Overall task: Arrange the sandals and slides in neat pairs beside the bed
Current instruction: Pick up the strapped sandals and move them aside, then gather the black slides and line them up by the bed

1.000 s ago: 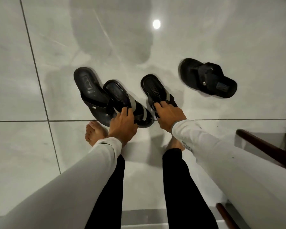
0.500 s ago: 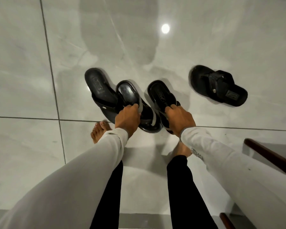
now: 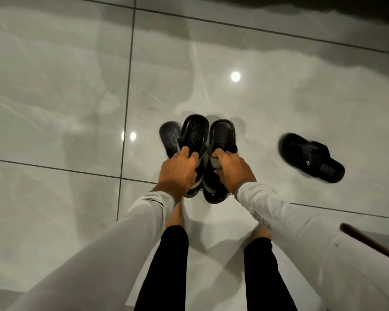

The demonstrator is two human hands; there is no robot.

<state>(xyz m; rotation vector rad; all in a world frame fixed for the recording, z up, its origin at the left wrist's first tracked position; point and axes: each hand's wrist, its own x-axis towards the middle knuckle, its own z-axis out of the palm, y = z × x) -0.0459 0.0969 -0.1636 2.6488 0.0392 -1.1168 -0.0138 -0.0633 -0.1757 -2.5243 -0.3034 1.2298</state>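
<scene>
Two black slides with grey-white straps are side by side in my hands. My left hand grips the left slide by its strap; my right hand grips the right slide the same way. Both slides point away from me, heels far, and appear held above the tiled floor. A black sandal lies on the floor just left of them, mostly hidden behind the left slide. Its matching black thong sandal lies alone to the right, turned at an angle.
Glossy grey floor tiles with dark grout lines reflect ceiling lights. A dark wooden bed edge shows at the lower right. My bare feet stand just below the slides. A dark band runs along the top edge.
Both hands have lifted the two slides and brought them together, parallel and side by side. The left slide now covers most of the left sandal. My view has shifted.
</scene>
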